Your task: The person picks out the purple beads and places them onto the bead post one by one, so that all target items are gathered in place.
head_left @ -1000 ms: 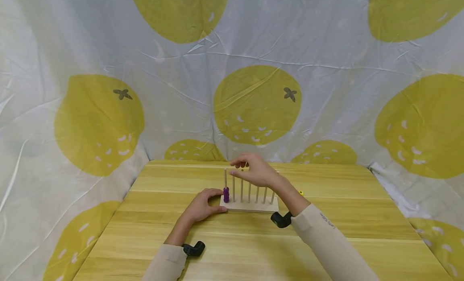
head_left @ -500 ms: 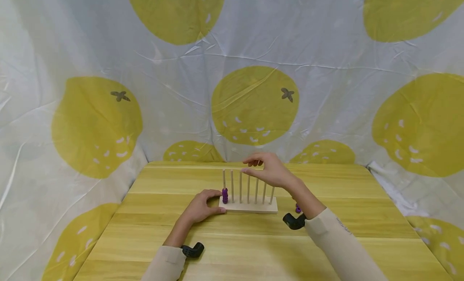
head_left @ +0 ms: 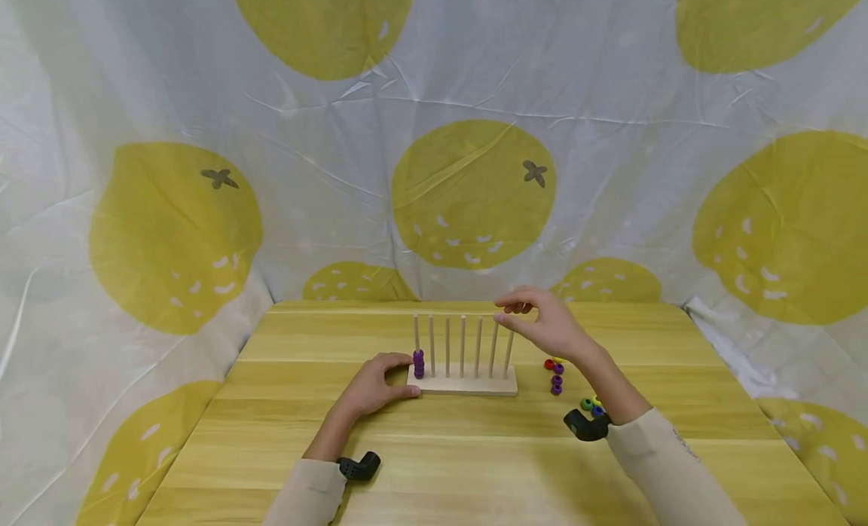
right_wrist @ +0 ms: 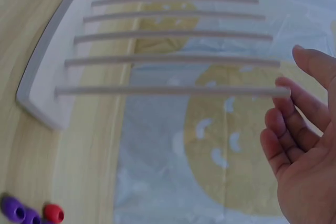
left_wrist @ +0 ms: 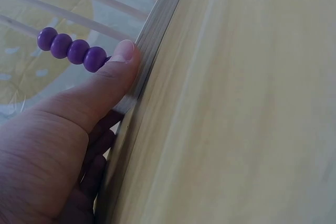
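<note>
A wooden bead stand (head_left: 468, 383) with a row of upright pegs stands on the table. Stacked on its leftmost peg are several purple beads (head_left: 418, 365), also plain in the left wrist view. My left hand (head_left: 376, 388) holds the stand's left end, thumb (left_wrist: 118, 66) along the front edge and the other fingers behind. Near the tops of the rightmost pegs hovers my right hand (head_left: 545, 326), its fingers loosely bent and thumb apart. Nothing sits between those fingers in the right wrist view, where the nearest peg (right_wrist: 173, 91) reaches toward them.
Loose beads lie right of the stand: a red bead (head_left: 548, 364), several purple beads (head_left: 557, 380), a green bead (head_left: 586, 404) and a blue bead (head_left: 597, 411). Yellow ones are partly hidden by the right forearm. A fruit-print cloth (head_left: 325, 172) hangs behind the table (head_left: 447, 466).
My right hand has moved rightward over the peg tops, from the left pegs to the right end, uncovering the loose beads. My left hand keeps its hold on the stand.
</note>
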A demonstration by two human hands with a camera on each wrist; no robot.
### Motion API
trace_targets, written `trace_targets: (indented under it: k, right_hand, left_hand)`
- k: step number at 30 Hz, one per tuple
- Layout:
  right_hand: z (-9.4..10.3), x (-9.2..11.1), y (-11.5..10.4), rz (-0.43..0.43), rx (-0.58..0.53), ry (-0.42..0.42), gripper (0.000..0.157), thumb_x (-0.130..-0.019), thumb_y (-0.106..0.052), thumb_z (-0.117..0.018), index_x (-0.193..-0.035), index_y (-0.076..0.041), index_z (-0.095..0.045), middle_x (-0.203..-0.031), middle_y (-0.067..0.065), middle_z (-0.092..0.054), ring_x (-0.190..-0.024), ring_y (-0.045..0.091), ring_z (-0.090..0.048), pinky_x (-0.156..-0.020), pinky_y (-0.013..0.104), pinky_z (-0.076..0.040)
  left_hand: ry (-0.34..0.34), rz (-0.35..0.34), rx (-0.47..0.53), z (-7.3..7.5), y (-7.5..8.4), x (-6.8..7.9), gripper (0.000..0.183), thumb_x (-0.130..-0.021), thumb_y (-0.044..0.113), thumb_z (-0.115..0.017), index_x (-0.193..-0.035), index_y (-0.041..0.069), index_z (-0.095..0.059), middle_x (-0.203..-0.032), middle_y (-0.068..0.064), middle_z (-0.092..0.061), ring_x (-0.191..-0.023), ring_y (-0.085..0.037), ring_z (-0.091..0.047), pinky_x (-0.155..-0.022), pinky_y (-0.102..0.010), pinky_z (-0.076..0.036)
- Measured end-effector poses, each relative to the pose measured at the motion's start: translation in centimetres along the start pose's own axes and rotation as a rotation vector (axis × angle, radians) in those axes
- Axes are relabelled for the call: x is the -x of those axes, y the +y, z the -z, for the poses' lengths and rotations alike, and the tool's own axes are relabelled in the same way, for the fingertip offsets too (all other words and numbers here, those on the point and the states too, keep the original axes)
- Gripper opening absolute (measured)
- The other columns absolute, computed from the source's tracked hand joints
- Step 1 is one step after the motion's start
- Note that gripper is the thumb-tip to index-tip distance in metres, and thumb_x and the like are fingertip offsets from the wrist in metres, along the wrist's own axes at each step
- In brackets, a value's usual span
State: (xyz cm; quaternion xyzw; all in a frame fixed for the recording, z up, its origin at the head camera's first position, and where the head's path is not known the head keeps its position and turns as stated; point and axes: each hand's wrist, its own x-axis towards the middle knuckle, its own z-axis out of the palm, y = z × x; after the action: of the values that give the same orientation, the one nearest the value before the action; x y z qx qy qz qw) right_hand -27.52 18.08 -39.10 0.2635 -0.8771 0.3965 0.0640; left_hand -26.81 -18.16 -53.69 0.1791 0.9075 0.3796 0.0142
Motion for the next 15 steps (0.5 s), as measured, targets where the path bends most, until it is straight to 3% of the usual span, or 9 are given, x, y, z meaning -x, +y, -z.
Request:
trace_targets:
  k: [7, 15]
  right_hand:
    - [1.1, 2.2, 2.8, -0.074, -0.004, 0.037, 0.033, -0.099, -0.041, -0.070, -0.122, -0.018, -0.075, -0.115, -0.002, -0.072, -0.102, 0.019, -0.062, -0.092, 0.049, -0.053]
    - [1.7, 4.8, 5.6, -0.138, 0.032, 0.057, 0.030, -0.102, -0.043, -0.065, -0.121, -0.022, -0.075, -0.114, -0.004, -0.072, -0.100, 0.017, -0.061, -0.086, 0.036, -0.053]
  left_hand:
    - [0.000, 0.004, 0.005, 0.0, 0.0, 0.0, 0.063, -0.079, 0.051, -0.087, -0.132, 0.023, -0.069, -0.139, -0.003, -0.065, -0.137, -0.031, -0.055, -0.117, -0.053, -0.042]
    - [-0.002, -0.002, 0.010, 0.0, 0.1, 0.0, 0.063, -0.079, 0.050, -0.087, -0.133, 0.023, -0.069, -0.139, -0.002, -0.065, -0.138, -0.031, -0.054, -0.117, -0.053, -0.042]
